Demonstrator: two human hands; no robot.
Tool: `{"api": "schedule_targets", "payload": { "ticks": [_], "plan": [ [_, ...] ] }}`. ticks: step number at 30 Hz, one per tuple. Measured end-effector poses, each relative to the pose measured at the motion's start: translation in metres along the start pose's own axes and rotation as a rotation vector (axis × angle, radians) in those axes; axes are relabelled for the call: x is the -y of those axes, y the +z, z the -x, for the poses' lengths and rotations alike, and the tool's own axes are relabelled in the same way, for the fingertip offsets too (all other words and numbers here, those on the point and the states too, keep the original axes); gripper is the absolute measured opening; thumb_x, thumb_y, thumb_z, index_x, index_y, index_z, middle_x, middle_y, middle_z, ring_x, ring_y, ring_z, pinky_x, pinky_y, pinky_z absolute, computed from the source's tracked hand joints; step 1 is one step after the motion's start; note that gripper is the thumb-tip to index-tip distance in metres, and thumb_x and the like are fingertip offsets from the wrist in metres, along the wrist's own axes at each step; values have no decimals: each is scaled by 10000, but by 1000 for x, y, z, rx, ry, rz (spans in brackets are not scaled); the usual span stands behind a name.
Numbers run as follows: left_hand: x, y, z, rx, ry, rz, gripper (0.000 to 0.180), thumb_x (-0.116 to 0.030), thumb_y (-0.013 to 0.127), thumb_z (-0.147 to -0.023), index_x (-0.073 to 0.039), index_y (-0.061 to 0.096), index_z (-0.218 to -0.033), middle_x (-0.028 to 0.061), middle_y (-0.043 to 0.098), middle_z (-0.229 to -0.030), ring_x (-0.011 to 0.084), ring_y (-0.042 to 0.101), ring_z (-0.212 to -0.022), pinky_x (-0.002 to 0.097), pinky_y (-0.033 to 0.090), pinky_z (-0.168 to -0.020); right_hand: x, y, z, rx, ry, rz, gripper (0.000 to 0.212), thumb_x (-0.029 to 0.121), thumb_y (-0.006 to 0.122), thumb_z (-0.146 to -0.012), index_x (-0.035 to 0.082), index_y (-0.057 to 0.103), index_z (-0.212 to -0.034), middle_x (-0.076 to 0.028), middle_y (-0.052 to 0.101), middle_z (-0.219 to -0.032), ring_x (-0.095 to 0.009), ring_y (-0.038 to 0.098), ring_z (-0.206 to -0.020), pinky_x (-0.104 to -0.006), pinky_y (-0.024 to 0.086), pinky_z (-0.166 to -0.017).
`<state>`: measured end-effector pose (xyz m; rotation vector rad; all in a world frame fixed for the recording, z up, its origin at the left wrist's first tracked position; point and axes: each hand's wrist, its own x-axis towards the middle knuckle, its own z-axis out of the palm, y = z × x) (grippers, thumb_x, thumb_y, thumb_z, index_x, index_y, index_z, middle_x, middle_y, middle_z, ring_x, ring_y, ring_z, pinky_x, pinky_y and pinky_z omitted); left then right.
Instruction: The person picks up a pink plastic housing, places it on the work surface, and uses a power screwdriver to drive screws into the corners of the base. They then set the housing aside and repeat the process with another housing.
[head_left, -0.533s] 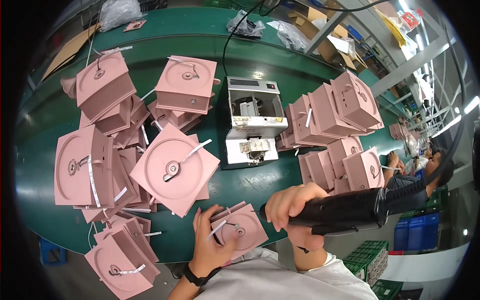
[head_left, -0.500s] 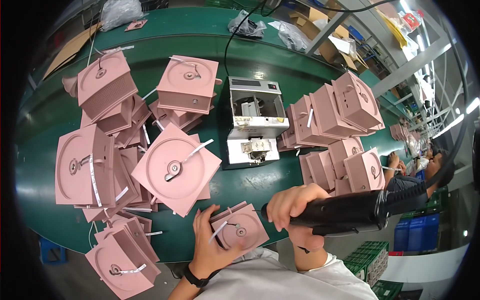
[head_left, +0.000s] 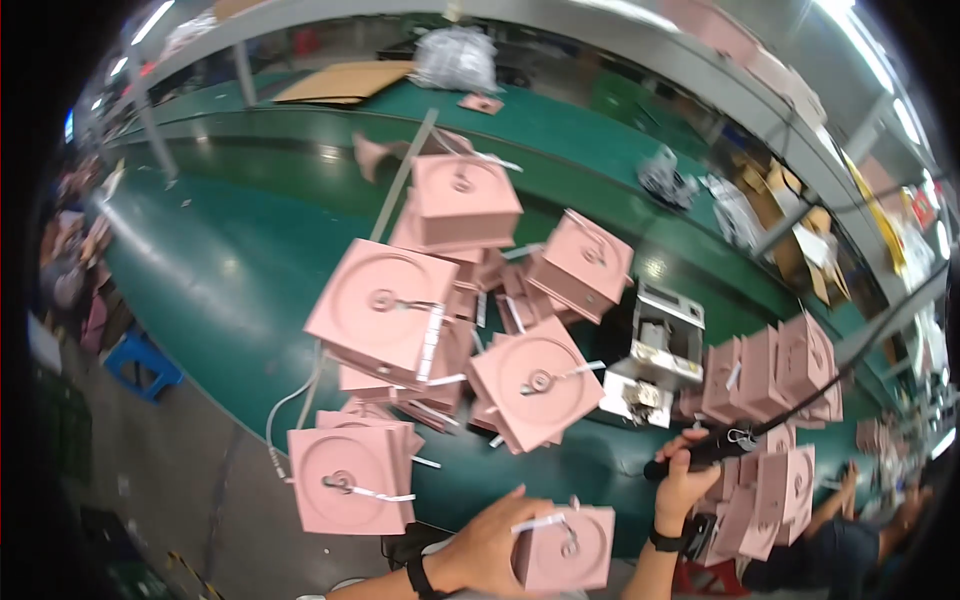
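Observation:
My left hand [head_left: 488, 545] is wrapped round the left side of a small pink box-shaped housing [head_left: 590, 545] at the table's near edge. A round recess, a short wire and a white strip show on the housing's upper face. To the right, my right hand [head_left: 682, 490] grips a black corded electric screwdriver [head_left: 705, 452], held apart from the housing. Its tip points left and is blurred. Stacks of similar pink housings stand left of and beyond my hands, the nearest being a housing [head_left: 350, 505] with a white strip on it.
A metal bench machine [head_left: 668, 335] stands beyond my right hand. More pink housings [head_left: 770, 375] are stacked on the right. The screwdriver's black cable [head_left: 840, 375] runs up to the right. A blue stool [head_left: 143, 365] is on the floor at left; other people sit at both sides.
The view has swung left, so the table's contents appear farther right. My right hand has drawn the screwdriver away from the housing; my left hand still holds the housing.

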<state>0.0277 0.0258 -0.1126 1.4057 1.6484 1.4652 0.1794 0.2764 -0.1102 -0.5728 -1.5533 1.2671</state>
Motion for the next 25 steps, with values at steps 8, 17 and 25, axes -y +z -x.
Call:
{"api": "schedule_targets", "payload": {
  "ticks": [8, 17, 25],
  "plan": [
    [-48, -62, 64, -430, 387, -135, 1066, -512, 926, -676, -13, 396, -1455, 212, 600, -1282, 420, 629, -1168, 531, 370, -1177, -1, 4, -11, -120, -30, 182, 447, 138, 688, -981, -26, 493, -1348, -114, 619, -1120, -192, 621, -962, -318, 509, -880],
    [-37, -82, 63, -1220, 81, -457, 1137, -504, 882, -729, 51, 288, -1524, 221, 399, -1491, 352, 486, -1346, 475, 362, -1169, 65, 28, -13, -83, -313, 140, 689, 216, 664, -974, -31, 355, -1538, -221, 410, -1550, -322, 430, -1433, -482, 338, -1181],
    [-19, -91, 76, -1178, 131, -685, 1012, -432, 760, -859, 28, 240, -1596, 184, 327, -1613, 346, 390, -1457, 460, 333, -1185, 155, -13, 43, 633, -591, -1067, 890, 713, 585, -922, 207, 312, -1602, -124, 315, -1640, -367, 344, -1488, -594, 206, -1217]
  ]
}}
